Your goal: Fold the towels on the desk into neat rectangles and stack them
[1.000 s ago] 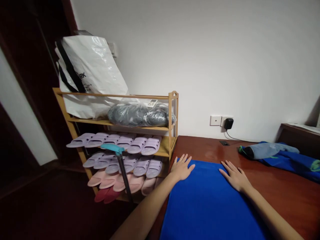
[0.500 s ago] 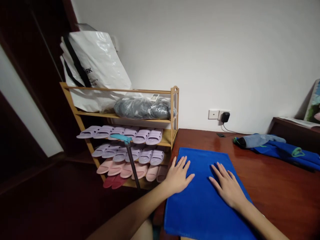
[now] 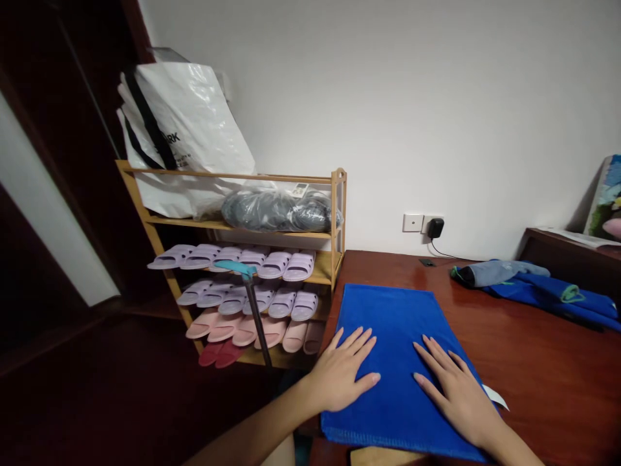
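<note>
With the cloth (image 3: 395, 317) spread under both palms, flat, even pressure looks best: light enough to let the fabric slide under the skin where it must, firm enough to press out any ripple. Strokes should run outward from the cloth's middle, both hands at one pace, since a harder push on one side would likely skew it. The near hem looks the part to watch, as it lies close to the front of the bench (image 3: 543, 375) and a strong pull toward the body could drag it over. The tag (image 3: 495, 397) sticking out at the cloth's right edge could catch under a palm, so the right side calls for a little care.

The left hand (image 3: 337, 378) is open, palm down, fingers spread, on the left part of the cloth. The right hand (image 3: 460, 395) is open in the same way on the right part, its thumb angled inward. The hands are apart, with a strip of blue between them, and neither grips anything; how hard they press I cannot tell.

Well right of the cloth and farther back lie some clothes (image 3: 589, 309), loosely heaped. Left of the cloth stands the rack (image 3: 338, 239) with its slippers (image 3: 299, 264). Beyond the cloth, the plug (image 3: 435, 227) sits in the wall.
</note>
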`<state>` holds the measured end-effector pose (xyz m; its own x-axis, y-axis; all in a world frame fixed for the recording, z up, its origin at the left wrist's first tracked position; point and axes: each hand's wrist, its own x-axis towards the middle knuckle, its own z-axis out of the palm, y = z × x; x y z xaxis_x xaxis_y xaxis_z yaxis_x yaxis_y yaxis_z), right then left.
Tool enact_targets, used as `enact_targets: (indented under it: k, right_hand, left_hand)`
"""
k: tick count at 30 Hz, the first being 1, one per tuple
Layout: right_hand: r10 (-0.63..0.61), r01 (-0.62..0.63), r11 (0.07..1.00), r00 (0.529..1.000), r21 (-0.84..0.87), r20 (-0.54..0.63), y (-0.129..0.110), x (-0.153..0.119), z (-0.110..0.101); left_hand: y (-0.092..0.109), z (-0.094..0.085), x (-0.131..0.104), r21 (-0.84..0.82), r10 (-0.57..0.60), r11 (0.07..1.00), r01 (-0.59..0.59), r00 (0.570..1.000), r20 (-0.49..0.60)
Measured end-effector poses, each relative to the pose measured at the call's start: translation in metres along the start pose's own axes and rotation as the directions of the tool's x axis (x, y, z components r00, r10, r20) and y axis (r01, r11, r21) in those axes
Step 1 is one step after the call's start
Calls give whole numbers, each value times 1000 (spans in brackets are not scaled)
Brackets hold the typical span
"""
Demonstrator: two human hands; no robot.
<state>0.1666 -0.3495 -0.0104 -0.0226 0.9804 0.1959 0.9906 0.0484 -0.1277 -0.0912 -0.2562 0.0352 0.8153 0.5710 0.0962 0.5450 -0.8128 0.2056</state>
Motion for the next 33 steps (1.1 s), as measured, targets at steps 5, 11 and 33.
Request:
enact_targets:
  k: [5, 11, 33]
  right_hand:
    - [-62, 49, 996, 984, -80, -169, -11, -7, 2]
    - [-47, 47, 999, 999, 15, 7, -21, -12, 9]
    - [30, -32, 998, 999, 63, 24, -20, 3, -13]
  left_hand:
    - [17, -3, -7, 22, 50, 999, -49, 997, -61]
    - [15, 10, -10, -56, 117, 992, -115, 992, 37]
    - [14, -7, -22, 16, -3, 1000, 4, 998, -65]
